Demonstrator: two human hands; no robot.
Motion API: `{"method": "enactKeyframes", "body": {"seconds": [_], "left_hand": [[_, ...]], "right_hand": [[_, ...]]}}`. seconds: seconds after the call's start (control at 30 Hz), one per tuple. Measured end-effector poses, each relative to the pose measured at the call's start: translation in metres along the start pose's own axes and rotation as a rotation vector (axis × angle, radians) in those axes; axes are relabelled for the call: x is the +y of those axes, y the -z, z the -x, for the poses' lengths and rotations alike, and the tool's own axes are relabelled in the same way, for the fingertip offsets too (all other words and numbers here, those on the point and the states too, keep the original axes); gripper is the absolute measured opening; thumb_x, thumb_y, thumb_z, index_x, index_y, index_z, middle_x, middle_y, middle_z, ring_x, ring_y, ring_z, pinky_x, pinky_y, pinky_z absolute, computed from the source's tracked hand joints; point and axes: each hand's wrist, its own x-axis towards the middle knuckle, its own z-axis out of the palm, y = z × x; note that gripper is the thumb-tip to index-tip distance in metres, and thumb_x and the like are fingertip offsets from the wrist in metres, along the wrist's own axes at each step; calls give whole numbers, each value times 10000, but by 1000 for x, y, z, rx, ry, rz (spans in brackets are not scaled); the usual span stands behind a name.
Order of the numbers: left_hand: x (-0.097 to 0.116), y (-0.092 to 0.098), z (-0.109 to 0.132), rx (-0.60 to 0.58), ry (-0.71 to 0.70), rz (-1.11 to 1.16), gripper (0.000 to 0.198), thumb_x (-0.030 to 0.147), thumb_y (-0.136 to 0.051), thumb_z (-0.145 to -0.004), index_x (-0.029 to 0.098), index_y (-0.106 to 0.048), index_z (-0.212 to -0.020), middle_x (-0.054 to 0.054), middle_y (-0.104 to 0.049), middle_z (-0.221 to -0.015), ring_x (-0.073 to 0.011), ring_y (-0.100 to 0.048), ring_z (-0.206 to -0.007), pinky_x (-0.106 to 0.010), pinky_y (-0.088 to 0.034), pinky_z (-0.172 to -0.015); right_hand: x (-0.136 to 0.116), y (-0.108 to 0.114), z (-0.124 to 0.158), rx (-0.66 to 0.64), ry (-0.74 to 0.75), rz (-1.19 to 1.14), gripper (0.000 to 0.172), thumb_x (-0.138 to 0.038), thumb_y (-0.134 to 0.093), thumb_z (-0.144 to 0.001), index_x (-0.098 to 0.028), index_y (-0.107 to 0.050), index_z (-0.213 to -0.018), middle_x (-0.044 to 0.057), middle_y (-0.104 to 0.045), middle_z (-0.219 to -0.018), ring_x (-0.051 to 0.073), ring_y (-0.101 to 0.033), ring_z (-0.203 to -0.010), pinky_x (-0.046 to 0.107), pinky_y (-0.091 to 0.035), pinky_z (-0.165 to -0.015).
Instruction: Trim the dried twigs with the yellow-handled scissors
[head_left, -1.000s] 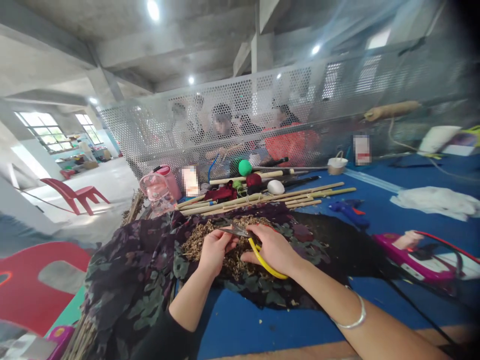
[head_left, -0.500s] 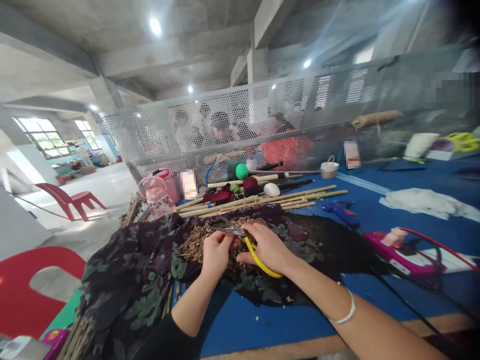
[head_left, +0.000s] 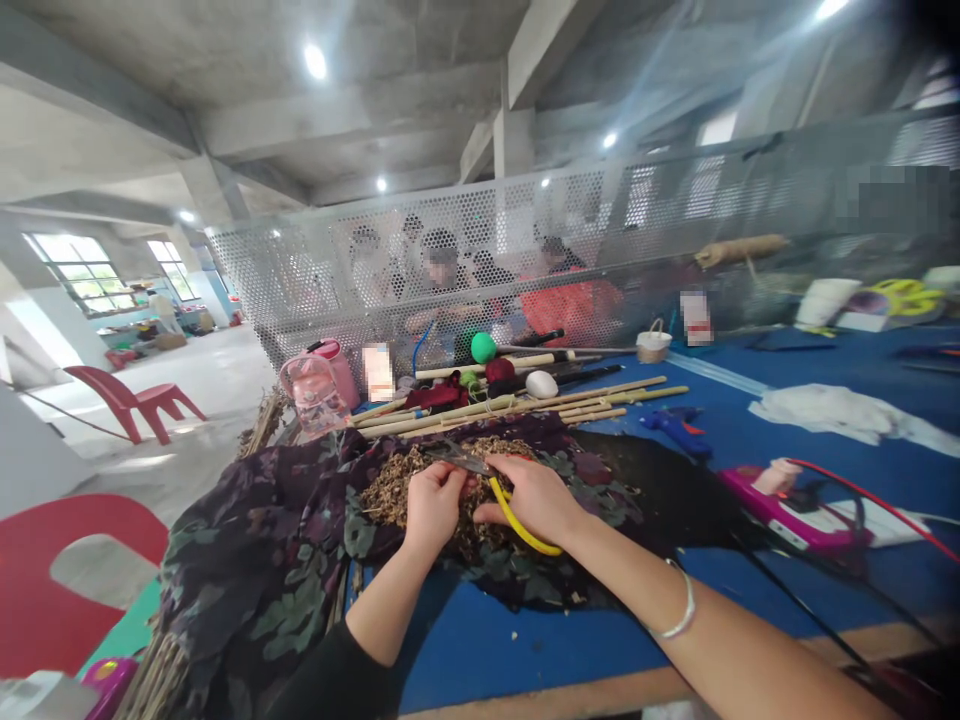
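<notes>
My right hand (head_left: pixel 536 500) grips yellow-handled scissors (head_left: pixel 517 520), whose metal blades point left above a heap of dry brown plant bits (head_left: pixel 394 485). Beside the blade tips, my left hand (head_left: pixel 435 500) is closed in a pinch; whatever lies between its fingertips is too small to name. Under both hands the heap rests on a dark floral cloth (head_left: pixel 255 540), which spreads over the blue table (head_left: pixel 465 640) and hangs past its left side.
Bamboo sticks (head_left: pixel 525 402), a white ball (head_left: pixel 541 384) and a green ball (head_left: pixel 483 347) lie behind the cloth. To the right are a blue glue gun (head_left: pixel 677 430), a magenta power strip (head_left: pixel 795 510) with cables and a white glove (head_left: pixel 832 412). A perforated metal screen (head_left: pixel 315 275) stands behind, people beyond it.
The view has shifted slightly, so objects on the right sit a little further left. Both hands keep nearly the same pose over the heap, scissors still in the right one.
</notes>
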Motion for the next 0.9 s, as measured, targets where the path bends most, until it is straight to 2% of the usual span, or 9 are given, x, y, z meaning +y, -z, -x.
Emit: {"method": "enactKeyframes", "body": {"seconds": [0.3,0.5,0.7,0.8,0.9], "left_hand": [[0,-1,0,-34,39,68,195,330,-612,-694,143,-634,-645,-23,-630,-626,-123,-563,-565,-218,-452,-554],[1,-3,-1,7,96,193,158,295,-619,-687,140,-638,-716,-18,-630,-643,-104,-550,-558,-214,-458,-571],[1,-5,0,16,72,157,192,305,-627,-680,124,-640,-741,-25,-636,-637,-106,-551,-547,-216,-457,-562],[2,-6,1,44,69,187,238,325,-640,-667,117,-635,-783,-16,-627,-608,-108,-550,-534,-222,-460,-556],[3,-6,1,58,64,197,239,315,-649,-653,117,-639,-785,-29,-646,-631,-117,-567,-545,-231,-470,-565]], "right_hand": [[2,6,1,-56,-31,36,518,-577,-592,-681,-231,-573,-1066,80,-679,-941,257,-635,-873,313,-455,-712],[-1,3,1,-11,-24,78,602,-607,-580,-669,-202,-529,-1112,98,-647,-983,258,-609,-919,328,-443,-755],[-3,3,1,-21,-4,71,658,-633,-610,-628,-206,-513,-1119,87,-611,-938,238,-589,-877,315,-423,-734],[-1,2,0,8,21,69,727,-645,-660,-557,-199,-516,-1112,81,-584,-922,234,-569,-851,332,-411,-748],[1,0,0,39,37,74,728,-640,-662,-561,-190,-514,-1114,81,-570,-915,234,-554,-853,351,-406,-766]]}}
